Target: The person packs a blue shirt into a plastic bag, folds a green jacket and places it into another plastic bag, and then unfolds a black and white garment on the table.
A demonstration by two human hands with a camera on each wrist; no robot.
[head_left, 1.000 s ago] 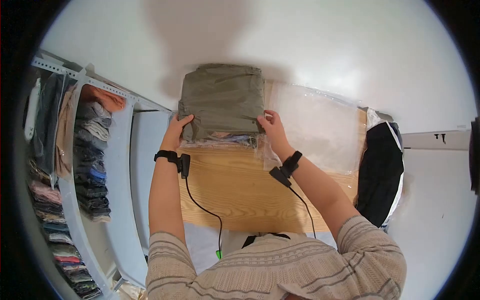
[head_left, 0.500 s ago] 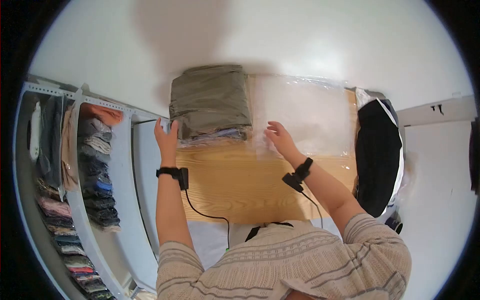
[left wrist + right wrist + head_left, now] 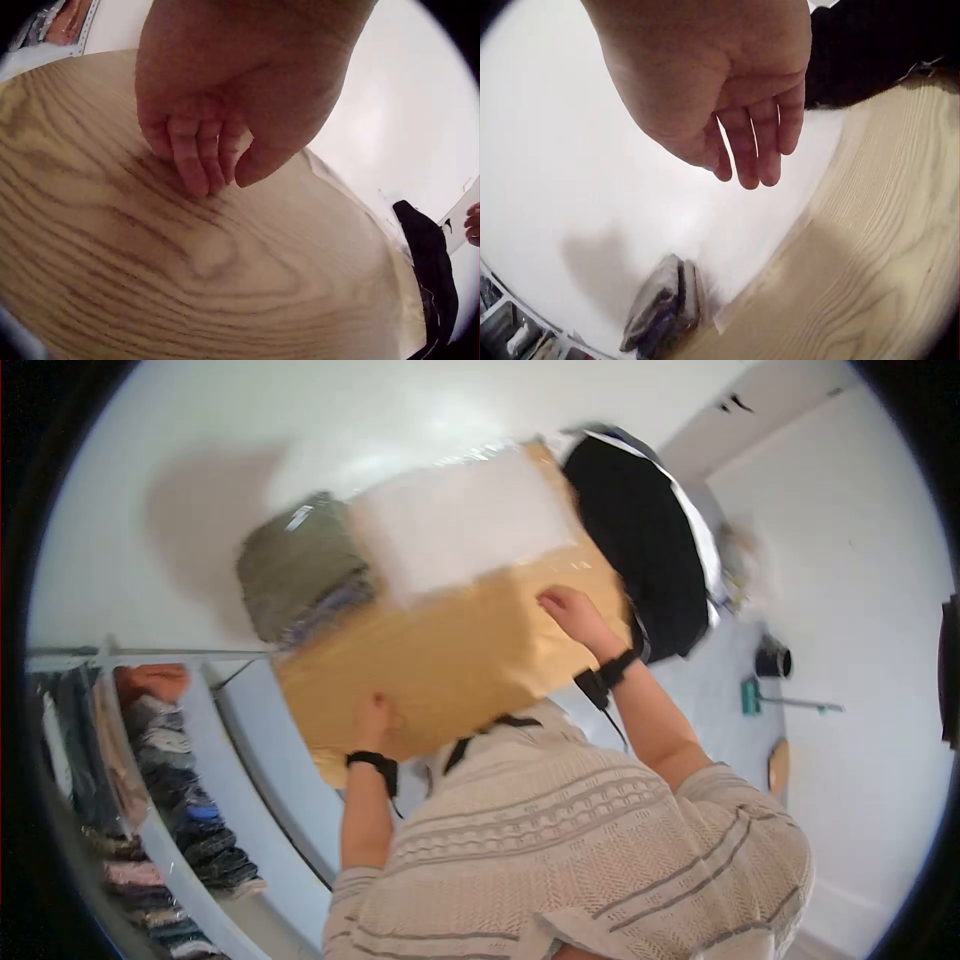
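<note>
My left hand [image 3: 375, 720] hangs over the near part of the wooden table [image 3: 440, 660], fingers loosely curled with nothing in them. Over the table's right part is my right hand [image 3: 575, 612], also holding nothing, its fingers [image 3: 748, 154] relaxed and slightly bent. The nearest thing to it is a heap of black clothing [image 3: 640, 540] along the table's right edge, with white material showing behind it. At the table's left back lies a stack of folded olive garments [image 3: 305, 565] in plastic. Flat clear plastic bags [image 3: 460, 520] are spread between the stack and the black heap.
A shelf unit [image 3: 235, 760] with several stacks of folded clothes [image 3: 185, 800] stands to the left. A white wall rises behind the table. On the floor to the right are a green-headed broom [image 3: 752, 698] and a dark round container [image 3: 772, 658].
Both hands have left the olive stack. The left has drawn back towards the table's near edge, and the right has shifted towards the black clothing. The head view has swung to the right.
</note>
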